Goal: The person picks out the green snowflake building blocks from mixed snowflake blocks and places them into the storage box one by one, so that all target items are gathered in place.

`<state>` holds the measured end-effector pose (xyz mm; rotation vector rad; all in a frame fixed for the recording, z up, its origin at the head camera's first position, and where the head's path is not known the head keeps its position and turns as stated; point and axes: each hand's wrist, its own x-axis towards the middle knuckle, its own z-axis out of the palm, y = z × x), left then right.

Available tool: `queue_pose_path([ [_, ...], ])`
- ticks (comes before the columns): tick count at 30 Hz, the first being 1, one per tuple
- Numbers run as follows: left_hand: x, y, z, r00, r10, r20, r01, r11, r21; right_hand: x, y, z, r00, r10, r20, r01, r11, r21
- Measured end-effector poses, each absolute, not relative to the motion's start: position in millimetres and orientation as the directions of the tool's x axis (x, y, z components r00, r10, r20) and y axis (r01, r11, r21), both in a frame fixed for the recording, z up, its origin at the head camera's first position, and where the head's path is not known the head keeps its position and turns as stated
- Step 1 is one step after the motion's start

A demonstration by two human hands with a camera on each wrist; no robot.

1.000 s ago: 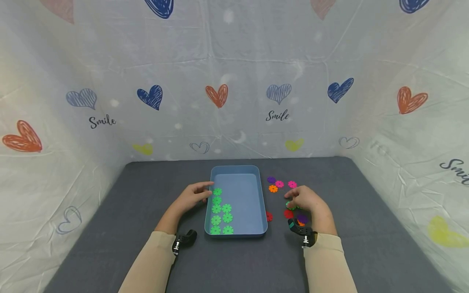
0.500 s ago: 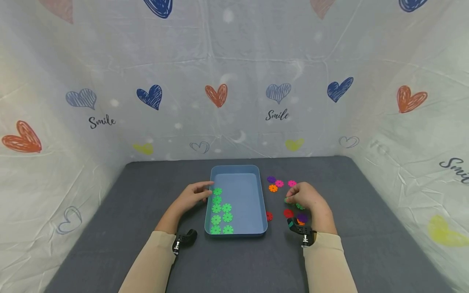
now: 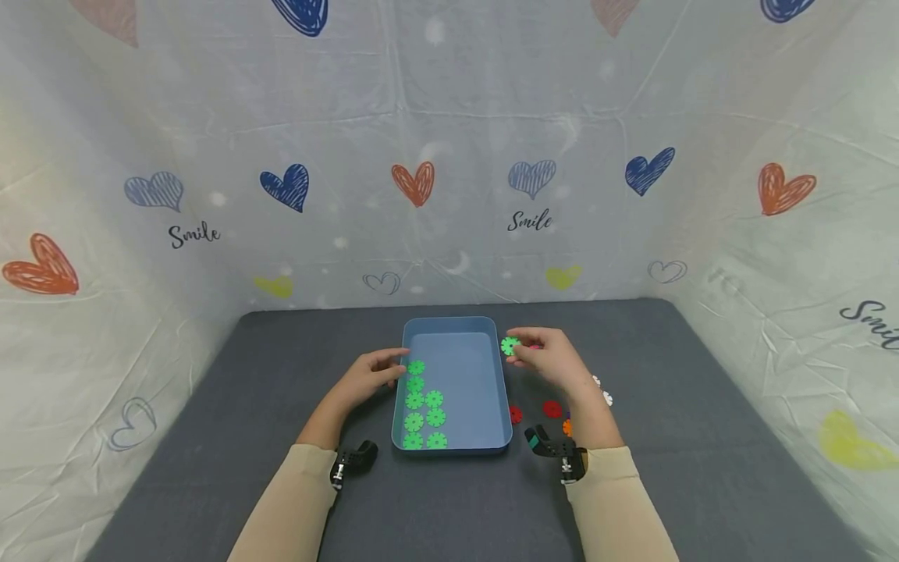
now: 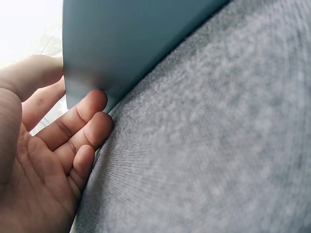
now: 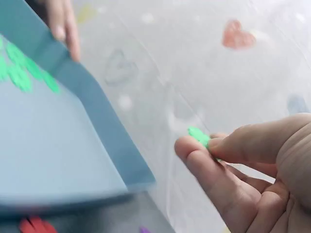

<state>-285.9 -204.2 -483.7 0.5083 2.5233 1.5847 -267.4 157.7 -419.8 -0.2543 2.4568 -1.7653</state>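
Note:
A blue tray lies on the dark cloth, with several green flower-shaped discs in two columns along its left side. My left hand holds the tray's left wall. Its thumb and index finger reach over the rim, while the other fingertips lie against the outer wall in the left wrist view. Between thumb and index finger, my right hand pinches one green flower-shaped disc. This disc is held up just right of the tray's upper right rim; in the right wrist view the fingers cover part of it.
Red discs and an orange disc lie right of the tray. Pale discs show beside the right wrist, and a pink disc peeks out behind the right hand. A printed curtain stands behind the table.
My right hand has picked up a green disc from the pile on the right and carried it up and left toward the tray. The left hand stays at the rim.

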Motion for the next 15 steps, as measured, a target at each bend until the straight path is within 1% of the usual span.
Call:
queue_pose_path([
  [2, -284.5, -203.8, -481.2, -0.936, 0.343, 0.079, 0.218, 0.390, 0.895, -265.9, 146.4, -417.8, -0.975, -0.223, 0.025, -0.090, 0.289, -0.953],
  [8, -292.9, -206.2, -490.4, -0.930, 0.359, 0.074, 0.217, 0.375, 0.901, -261.4, 119.0, -419.3, -0.960, -0.280, 0.034, -0.115, 0.280, -0.953],
  [12, -294.0, -209.0, -495.3, -0.935, 0.348, 0.075, 0.213, 0.378, 0.901, -264.8, 95.6, -427.4, -0.962, -0.272, 0.020, -0.104, 0.297, -0.949],
  [15, -294.0, -210.0, -495.7, -0.937, 0.341, 0.071, 0.205, 0.376, 0.903, -267.1, 76.3, -432.5, -0.967, -0.255, 0.006, -0.096, 0.345, -0.934],
])
